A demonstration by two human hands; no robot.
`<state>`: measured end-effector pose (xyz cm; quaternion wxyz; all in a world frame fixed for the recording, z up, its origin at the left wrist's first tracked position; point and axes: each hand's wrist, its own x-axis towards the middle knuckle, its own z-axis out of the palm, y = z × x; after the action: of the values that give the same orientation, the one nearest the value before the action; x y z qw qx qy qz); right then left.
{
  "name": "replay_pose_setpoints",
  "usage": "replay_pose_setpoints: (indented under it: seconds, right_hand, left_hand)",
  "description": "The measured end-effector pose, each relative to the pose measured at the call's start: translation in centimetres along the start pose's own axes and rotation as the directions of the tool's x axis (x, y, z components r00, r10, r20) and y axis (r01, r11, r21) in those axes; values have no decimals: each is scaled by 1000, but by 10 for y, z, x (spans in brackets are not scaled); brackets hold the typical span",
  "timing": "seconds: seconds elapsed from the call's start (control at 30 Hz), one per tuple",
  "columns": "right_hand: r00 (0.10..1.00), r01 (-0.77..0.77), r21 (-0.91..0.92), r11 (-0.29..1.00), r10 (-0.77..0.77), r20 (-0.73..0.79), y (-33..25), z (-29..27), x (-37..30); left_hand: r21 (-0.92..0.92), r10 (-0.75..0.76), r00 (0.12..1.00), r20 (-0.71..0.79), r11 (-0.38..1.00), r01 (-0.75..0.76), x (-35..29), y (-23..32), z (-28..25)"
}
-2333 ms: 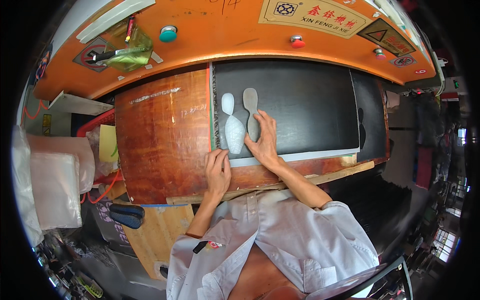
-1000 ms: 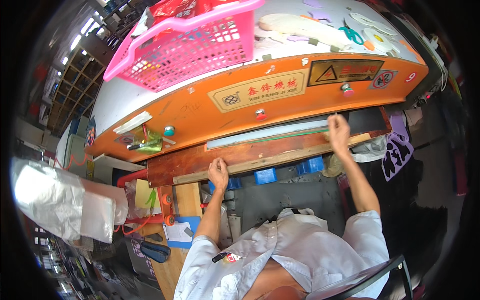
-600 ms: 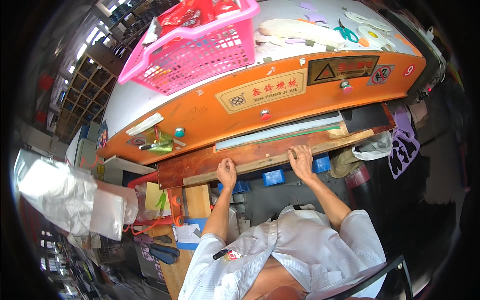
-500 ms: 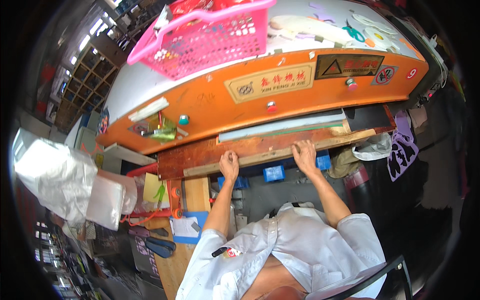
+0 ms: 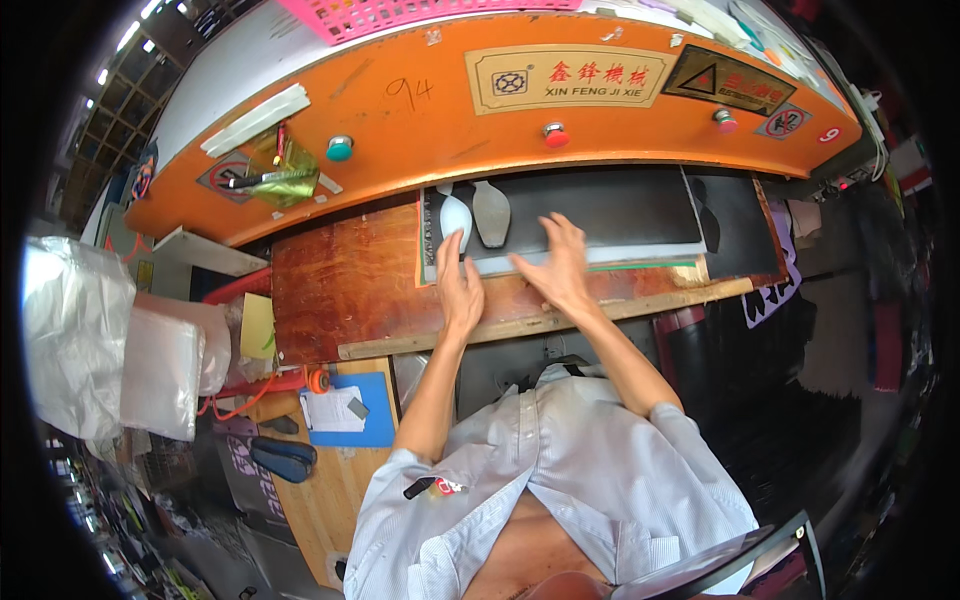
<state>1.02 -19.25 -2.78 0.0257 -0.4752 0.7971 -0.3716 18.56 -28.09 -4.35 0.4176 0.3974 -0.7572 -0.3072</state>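
Note:
My left hand lies flat, fingers spread, on the front left corner of a black sheet that rests on a reddish wooden board. My right hand presses flat on the sheet's front edge, fingers apart. Just beyond my left fingertips sit two sole-shaped pieces: a pale one and a grey one. Neither hand grips anything.
An orange press housing overhangs the board, with a green button and red buttons. A pink basket stands on top. Clear plastic bags pile at the left; a blue clipboard lies below.
The view has dropped down onto the board. The black sheet with its sole-shaped pieces now shows under the housing. Both hands have moved from the board's edge onto the sheet.

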Motion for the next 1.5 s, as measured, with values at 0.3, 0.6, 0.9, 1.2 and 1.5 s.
replay_pose_setpoints:
  seconds: [0.3,0.6,0.9,1.2,1.5]
  right_hand:
    - [966,-212,339,916,144,217,-33,34,-10]
    - [993,-39,207,978,15,114,7,-51,-22]
    - [1000,21,63,998,-22,18,6,15,-29]
    - [997,70,86,994,-68,-24,14,34,36]
    - [755,28,215,976,120,-644,114,-207,155]
  left_hand:
    - [-54,-160,980,120,984,167,-38,15,8]
    - [147,-192,965,177,975,167,-70,39,7]
    - [113,-133,991,-6,985,133,-109,39,-22]
    - [210,68,997,-31,976,-60,-108,-27,3]
    - [273,-61,993,-105,958,88,-65,-31,36]
